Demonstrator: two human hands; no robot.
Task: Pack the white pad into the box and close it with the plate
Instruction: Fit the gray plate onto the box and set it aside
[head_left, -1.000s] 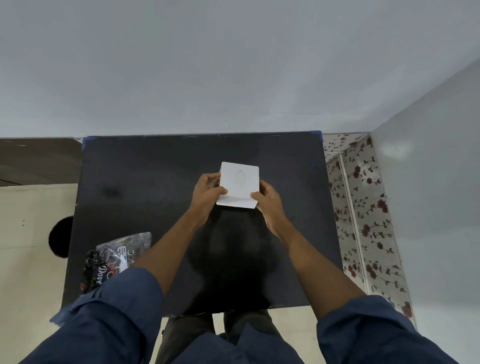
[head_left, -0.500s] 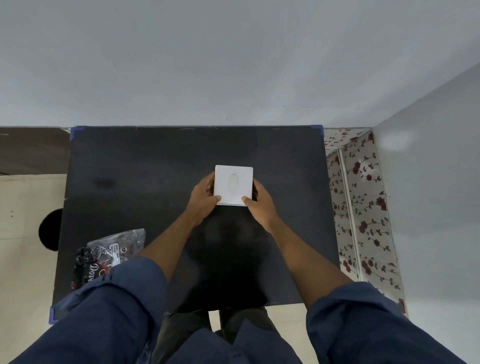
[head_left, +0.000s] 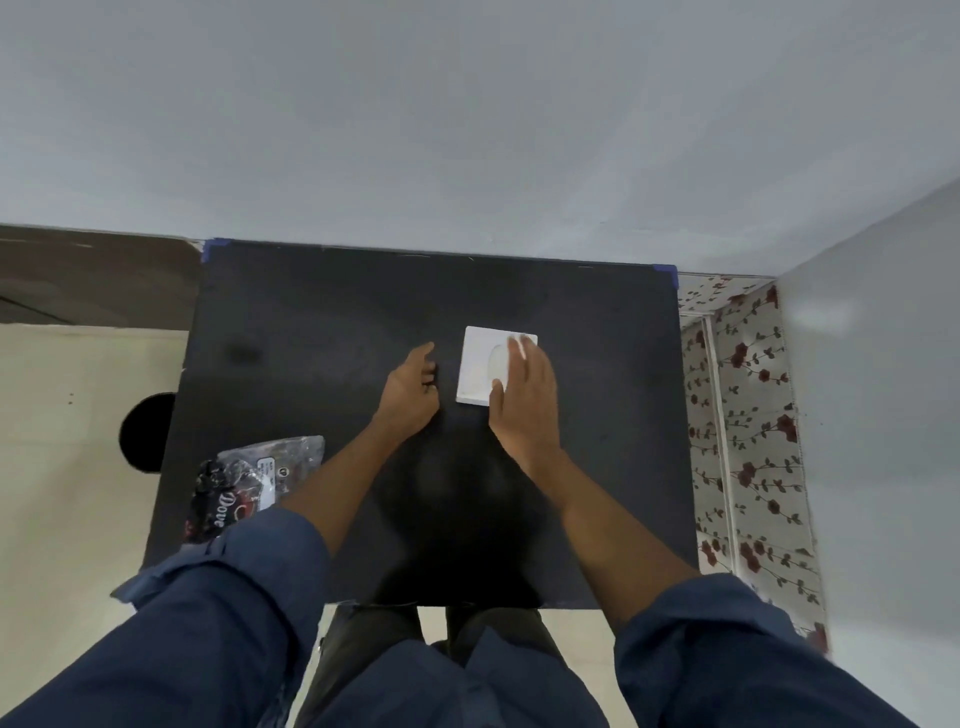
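Note:
A white square plate (head_left: 479, 366) with an oval recess in its middle lies flat on the black table (head_left: 322, 332), right of centre. My right hand (head_left: 524, 400) rests over its right half with fingers spread, palm down, covering that side. My left hand (head_left: 410, 387) is on the table just left of the plate, apart from it, fingers loosely curled and holding nothing. Whatever lies under the plate, box or white pad, is hidden.
A crinkled clear and dark wrapper with "Dove" print (head_left: 244, 486) lies at the table's near left edge. A wall runs behind the table and another on the right. Flower-patterned floor (head_left: 743, 415) shows right of the table.
Both hands held the white plate by its edges before. Now it lies on the table, the left hand has let go and drawn left, and the right hand lies flat on top.

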